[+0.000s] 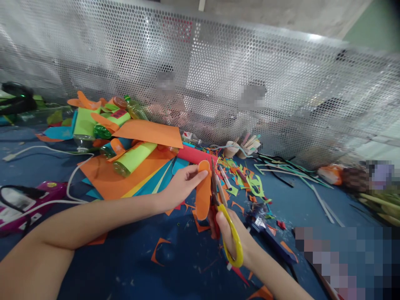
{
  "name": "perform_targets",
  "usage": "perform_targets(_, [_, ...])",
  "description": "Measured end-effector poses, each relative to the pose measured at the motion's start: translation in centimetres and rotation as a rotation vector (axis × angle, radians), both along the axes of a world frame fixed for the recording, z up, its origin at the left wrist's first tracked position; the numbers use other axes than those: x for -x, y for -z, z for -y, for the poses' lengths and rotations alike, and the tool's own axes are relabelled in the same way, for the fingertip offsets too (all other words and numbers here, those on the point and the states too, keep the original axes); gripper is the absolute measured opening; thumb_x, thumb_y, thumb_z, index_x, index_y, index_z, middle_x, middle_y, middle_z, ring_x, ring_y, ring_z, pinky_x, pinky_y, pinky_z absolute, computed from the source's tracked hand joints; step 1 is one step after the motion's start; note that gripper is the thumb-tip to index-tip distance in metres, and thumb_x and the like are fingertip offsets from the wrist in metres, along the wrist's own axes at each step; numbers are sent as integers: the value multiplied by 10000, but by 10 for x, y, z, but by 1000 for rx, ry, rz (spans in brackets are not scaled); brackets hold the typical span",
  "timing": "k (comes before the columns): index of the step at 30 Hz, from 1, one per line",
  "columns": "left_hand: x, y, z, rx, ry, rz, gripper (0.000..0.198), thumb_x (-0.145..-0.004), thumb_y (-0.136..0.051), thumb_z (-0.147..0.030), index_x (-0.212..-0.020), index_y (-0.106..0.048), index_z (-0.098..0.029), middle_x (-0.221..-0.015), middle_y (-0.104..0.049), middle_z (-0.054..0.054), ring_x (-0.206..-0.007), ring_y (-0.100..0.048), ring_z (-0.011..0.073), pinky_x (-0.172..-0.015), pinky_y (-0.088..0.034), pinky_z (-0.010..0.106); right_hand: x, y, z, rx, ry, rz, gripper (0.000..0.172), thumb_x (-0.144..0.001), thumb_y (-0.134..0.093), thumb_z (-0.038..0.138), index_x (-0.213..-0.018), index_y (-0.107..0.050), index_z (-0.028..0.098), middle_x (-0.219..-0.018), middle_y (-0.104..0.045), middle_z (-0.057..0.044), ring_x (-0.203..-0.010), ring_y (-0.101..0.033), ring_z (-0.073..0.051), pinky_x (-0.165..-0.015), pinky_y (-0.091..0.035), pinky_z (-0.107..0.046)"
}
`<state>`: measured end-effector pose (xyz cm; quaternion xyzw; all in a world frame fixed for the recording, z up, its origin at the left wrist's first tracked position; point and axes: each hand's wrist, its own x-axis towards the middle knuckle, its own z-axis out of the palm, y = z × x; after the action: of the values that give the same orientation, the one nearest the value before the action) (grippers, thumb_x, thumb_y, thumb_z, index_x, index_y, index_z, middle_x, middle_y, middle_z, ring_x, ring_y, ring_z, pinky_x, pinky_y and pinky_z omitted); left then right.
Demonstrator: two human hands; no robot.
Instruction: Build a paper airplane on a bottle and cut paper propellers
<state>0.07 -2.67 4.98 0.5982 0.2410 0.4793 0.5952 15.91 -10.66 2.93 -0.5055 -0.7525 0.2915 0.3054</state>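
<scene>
Between thumb and fingers, my left hand [185, 183] pinches an orange paper strip [203, 198] with rounded ends, held upright over the table. My right hand [234, 233] grips yellow-handled scissors [238, 246], their dark blades pointing away from me along the strip's right edge. Whether the blades touch the paper I cannot tell. Curved orange scraps [160, 251] lie on the blue tabletop below my hands. Just beyond the strip is a red paper roll [195, 155].
Plastic bottles wrapped in coloured paper [134, 160] and paper sheets [125, 177] pile up at left, near a purple device [46, 196] with white cables. Right of my hands lie a blue glue gun [268, 233] and many scraps. Cups of sticks [248, 146] stand before a perforated metal screen [200, 62].
</scene>
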Motion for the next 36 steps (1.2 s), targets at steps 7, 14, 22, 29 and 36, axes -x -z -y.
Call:
perform_targets(7, [0,1,0,-4,-33,-48,228,-832,-532,-357,-845,-589,-136,-813,-608,36,-765,-574,153,-740,-467,297,1,5,-2,4,9,-15,504,-893,-184,571,-608,-397,214,-503,-455,12,-499,-410,-135,-516,-334,-270])
perform_targets(14, [-1,4,2,-24,-51,-43,233,-841,-517,-366,-863,-591,-146,-816,-605,29,-770,-570,152,-741,-458,288,1,10,-2,31,39,-36,528,-890,-170,581,-604,-408,206,-482,-445,19,-479,-408,-126,-495,-332,-257])
perform_targets(22, [-3,8,5,25,-51,-17,257,-832,-524,-394,-898,-608,-160,-861,-627,36,-784,-583,160,-747,-458,287,-1,21,-3,63,92,-96,491,-887,-194,583,-684,-421,197,-526,-453,23,-458,-404,-115,-456,-332,-244])
perform_targets(29, [-4,10,5,58,-70,-10,272,-823,-536,-401,-918,-604,-155,-878,-626,38,-813,-579,170,-745,-451,281,1,19,-3,55,96,-83,484,-877,-212,593,-655,-391,202,-508,-418,33,-444,-377,-105,-430,-317,-238])
perform_targets(36, [-5,11,5,82,-70,4,263,-830,-536,-381,-937,-603,-150,-890,-628,49,-808,-583,167,-753,-454,286,1,16,-4,34,91,-37,487,-888,-210,563,-617,-397,204,-470,-427,27,-440,-394,-111,-433,-332,-241])
